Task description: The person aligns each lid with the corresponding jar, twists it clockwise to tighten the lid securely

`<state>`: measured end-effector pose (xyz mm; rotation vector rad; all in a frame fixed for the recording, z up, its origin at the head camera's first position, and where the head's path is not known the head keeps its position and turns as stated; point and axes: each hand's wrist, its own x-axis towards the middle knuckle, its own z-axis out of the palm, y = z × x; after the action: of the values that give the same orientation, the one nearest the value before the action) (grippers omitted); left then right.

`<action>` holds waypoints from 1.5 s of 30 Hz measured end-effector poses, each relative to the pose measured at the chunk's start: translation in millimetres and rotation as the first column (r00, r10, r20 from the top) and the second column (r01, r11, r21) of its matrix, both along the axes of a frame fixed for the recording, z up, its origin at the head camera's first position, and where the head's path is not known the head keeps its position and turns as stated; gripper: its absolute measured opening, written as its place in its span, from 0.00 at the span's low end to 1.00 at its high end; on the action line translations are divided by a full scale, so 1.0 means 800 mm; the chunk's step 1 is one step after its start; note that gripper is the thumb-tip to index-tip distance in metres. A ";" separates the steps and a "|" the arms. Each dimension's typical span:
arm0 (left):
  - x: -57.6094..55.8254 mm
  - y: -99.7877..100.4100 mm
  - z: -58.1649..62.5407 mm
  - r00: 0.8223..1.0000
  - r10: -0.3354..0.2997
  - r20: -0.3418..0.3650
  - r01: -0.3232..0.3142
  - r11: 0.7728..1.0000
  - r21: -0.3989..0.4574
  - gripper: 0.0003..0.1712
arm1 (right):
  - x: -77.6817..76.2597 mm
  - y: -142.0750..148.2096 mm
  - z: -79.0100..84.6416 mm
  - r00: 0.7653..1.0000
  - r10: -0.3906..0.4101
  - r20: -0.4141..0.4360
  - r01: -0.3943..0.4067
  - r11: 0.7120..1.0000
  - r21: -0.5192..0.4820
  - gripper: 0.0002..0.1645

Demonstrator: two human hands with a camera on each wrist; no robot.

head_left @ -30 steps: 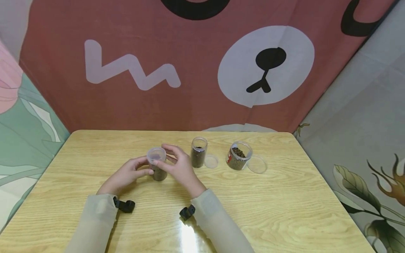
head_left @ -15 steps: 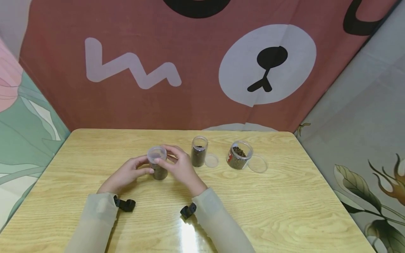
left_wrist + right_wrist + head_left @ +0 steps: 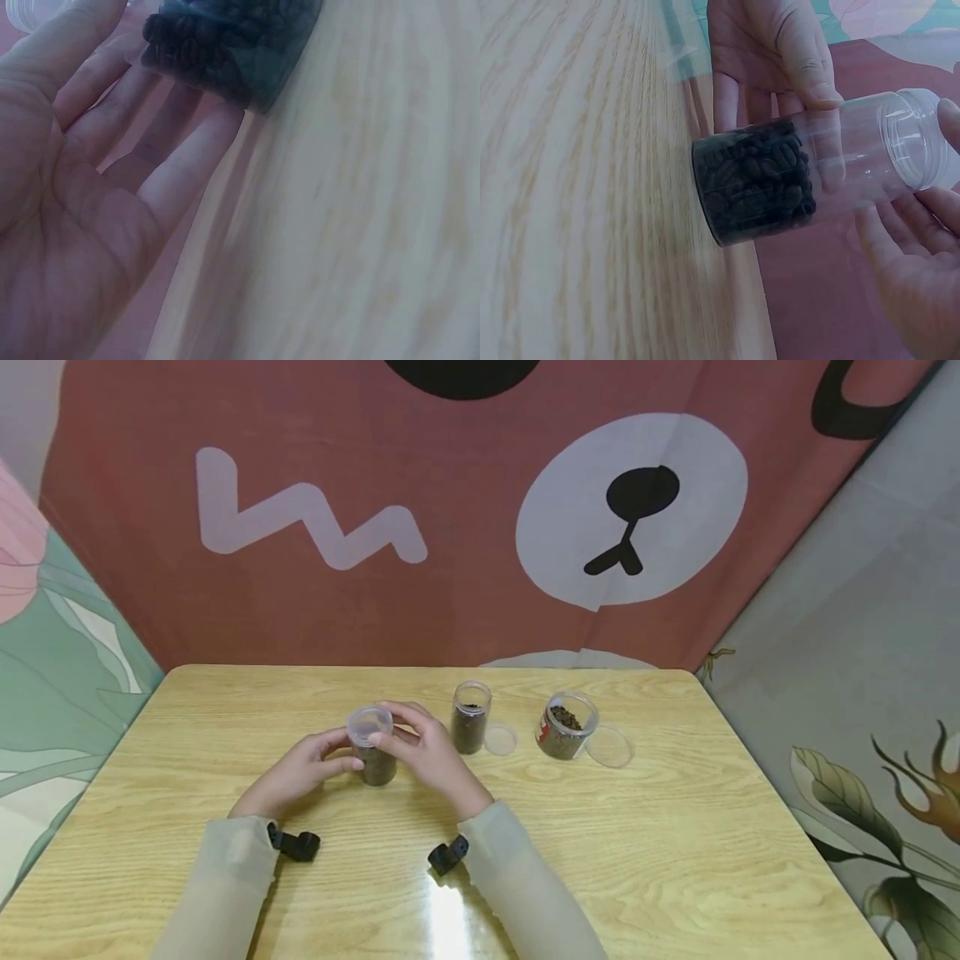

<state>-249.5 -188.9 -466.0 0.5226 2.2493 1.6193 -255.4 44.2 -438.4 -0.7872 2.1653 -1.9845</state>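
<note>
A clear plastic jar (image 3: 377,768) stands upright on the table, left of middle. Dark coffee beans (image 3: 757,180) fill roughly its lower half, as the right wrist view shows. My left hand (image 3: 303,768) holds the jar's body from the left, thumb in front and fingers behind. On top is a translucent lid (image 3: 367,723), which my right hand (image 3: 427,756) grips at the rim, thumb on the near side and fingers on the far side. Only the bean-filled lower part of the jar (image 3: 232,52) shows beyond my left palm in the left wrist view.
Behind my right hand stands a slim uncovered jar (image 3: 469,727) of dark grains, a small round lid (image 3: 500,740) beside it. Farther right is a wider uncovered jar (image 3: 562,742) of brown bits, with a larger clear lid (image 3: 610,748). A printed cloth (image 3: 450,610) hangs behind the table.
My right hand's fingers and wrist have shifted slightly around the lid. The jar stays in place and my left hand keeps its hold.
</note>
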 end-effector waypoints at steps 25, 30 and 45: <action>0.001 -0.003 0.000 1.000 0.000 0.001 0.000 1.000 -0.002 0.35 | 0.003 -0.004 0.000 1.000 -0.015 0.004 0.015 1.000 -0.022 0.30; 0.000 -0.002 0.001 1.000 -0.002 0.000 0.002 1.000 0.000 0.36 | 0.003 -0.001 0.003 1.000 -0.012 -0.003 0.012 1.000 0.026 0.29; -0.002 -0.002 0.000 1.000 0.001 0.016 -0.001 1.000 -0.005 0.36 | -0.001 0.000 0.001 0.999 -0.030 0.027 0.030 1.000 0.006 0.28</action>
<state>-250.8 -190.9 -466.2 0.5050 2.2424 1.6119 -256.4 44.3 -437.3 -0.7266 2.1795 -1.9907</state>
